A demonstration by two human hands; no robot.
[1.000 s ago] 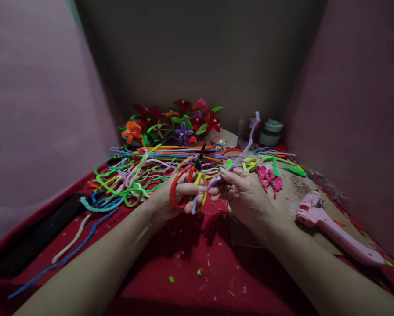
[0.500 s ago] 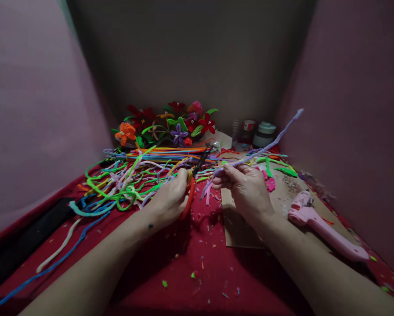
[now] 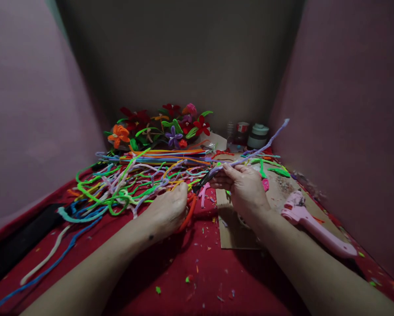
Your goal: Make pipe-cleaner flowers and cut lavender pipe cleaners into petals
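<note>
My left hand is closed round the orange handles of a pair of scissors. Their dark blades reach up and right to the near end of a lavender pipe cleaner. Between thumb and fingers, my right hand pinches that pipe cleaner, and its far end slants up to the right. Whether the blades are closed on it I cannot make out. A pink pipe cleaner piece lies on the cloth below the blades.
Loose, tangled pipe cleaners cover the left side. Pipe-cleaner flowers stand at the back, near a lidded jar. At right, a pink glue gun rests by the cardboard. Scraps dot the red cloth.
The scissors have swung right and down, bringing the blades to the lavender pipe cleaner's near end. That pipe cleaner now sits slightly lower at its far tip. The whole view has shifted slightly.
</note>
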